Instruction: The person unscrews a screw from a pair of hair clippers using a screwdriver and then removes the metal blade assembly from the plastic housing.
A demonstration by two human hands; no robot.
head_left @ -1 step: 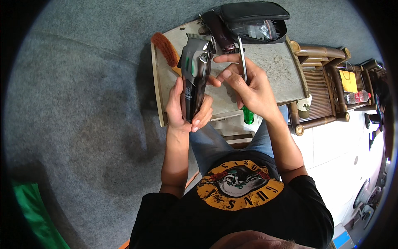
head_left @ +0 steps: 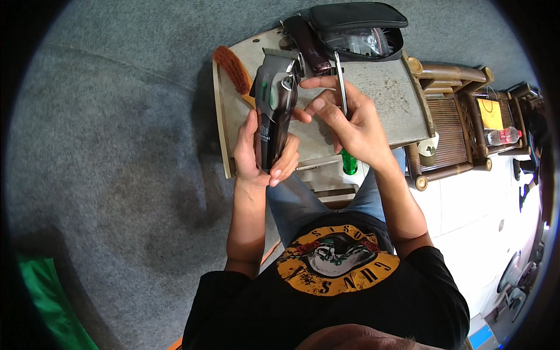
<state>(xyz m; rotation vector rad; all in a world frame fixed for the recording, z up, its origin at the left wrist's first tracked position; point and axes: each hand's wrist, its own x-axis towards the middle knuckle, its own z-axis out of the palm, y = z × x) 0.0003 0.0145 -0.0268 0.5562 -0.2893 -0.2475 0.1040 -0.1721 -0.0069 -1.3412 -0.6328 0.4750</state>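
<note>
Hair clipper (head_left: 274,111) in left hand (head_left: 259,154); right hand (head_left: 350,125) w/ screwdriver (head_left: 343,99).

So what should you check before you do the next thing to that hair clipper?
1. Left hand grips the hair clipper firmly around its lower body: ok.
2. Clipper's blade end points away from the body, over the small table: ok.
3. Right hand holds the thin metal tool, green handle below the palm: ok.
4. Tool tip seated on a clipper part: not ok, it sticks up clear of the clipper.
5. Clipper switched off: cannot tell.
6. Brush and black pouch lie clear of both hands: ok.
</note>
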